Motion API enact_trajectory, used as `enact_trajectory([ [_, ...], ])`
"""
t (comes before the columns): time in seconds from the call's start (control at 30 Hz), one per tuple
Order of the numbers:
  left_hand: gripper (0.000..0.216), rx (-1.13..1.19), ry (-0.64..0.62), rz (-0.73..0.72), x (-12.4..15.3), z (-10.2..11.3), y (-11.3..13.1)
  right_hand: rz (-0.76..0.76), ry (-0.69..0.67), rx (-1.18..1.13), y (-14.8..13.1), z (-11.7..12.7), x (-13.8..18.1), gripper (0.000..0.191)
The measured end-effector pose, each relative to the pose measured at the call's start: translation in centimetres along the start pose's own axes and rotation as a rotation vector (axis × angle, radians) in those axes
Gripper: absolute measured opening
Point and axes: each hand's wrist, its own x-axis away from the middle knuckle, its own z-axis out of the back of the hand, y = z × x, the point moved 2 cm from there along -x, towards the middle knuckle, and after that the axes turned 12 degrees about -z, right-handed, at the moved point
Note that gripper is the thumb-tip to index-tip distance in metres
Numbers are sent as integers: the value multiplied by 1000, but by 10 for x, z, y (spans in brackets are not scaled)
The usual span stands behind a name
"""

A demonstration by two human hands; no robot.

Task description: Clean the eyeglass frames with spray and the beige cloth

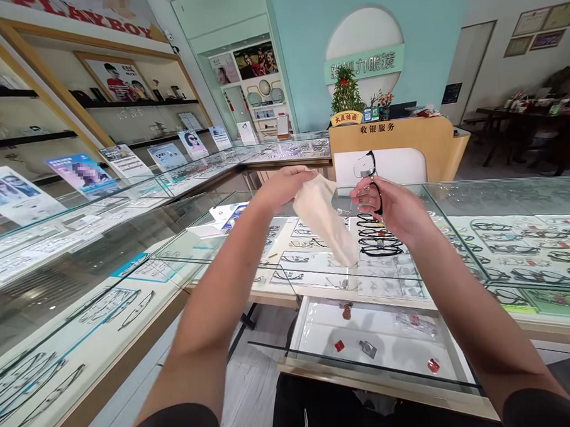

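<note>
My left hand (290,183) is closed on the top of a cream cloth (320,212), which hangs down over the glass counter. To its right, my right hand (388,202) grips a pair of black-framed eyeglasses (372,165) turned on end, one lens up and the other by my fingers. A gap separates the cloth from the eyeglasses. Beneath both hands, under the counter's glass, several dark eyeglass frames (379,242) lie in a column.
An open white drawer (313,325) below the counter holds a few small items, among them a red tag (338,346). Glass showcases with eyeglasses run along the left (128,289) and right (527,241). A wooden cashier desk (437,147) stands beyond.
</note>
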Motion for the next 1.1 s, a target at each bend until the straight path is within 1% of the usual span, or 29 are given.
enact_trajectory([
  [0.1, 26, 147, 47, -90, -6, -29, 0, 26, -46, 22, -4, -3, 4, 28],
  [0.2, 32, 263, 80, -138, -11, -53, -3, 26, -61, 47, -6, -3, 6, 30],
  [0.3, 40, 320, 105, -157, -12, -70, -7, 17, -40, 56, -7, 1, 5, 30],
  [0.37, 42, 337, 144, -152, -9, -76, -9, 13, -35, 55, -7, 4, 4, 31],
  [0.47, 38, 408, 165, -148, -4, -80, -12, -4, -48, 66, -4, 7, 2, 32],
  [0.6, 35, 494, 120, -169, 0, -77, -16, -23, -44, 86, 2, 7, -3, 32],
  [0.73, 35, 460, 97, -164, -1, -71, -23, -42, -48, 113, 8, 5, -7, 33],
  [0.93, 38, 394, -1, -155, -5, -66, -36, -69, -74, 207, 15, 9, -14, 34],
  [1.1, 31, 410, -72, -132, -4, -68, -34, -93, -62, 202, 17, 12, -18, 33],
])
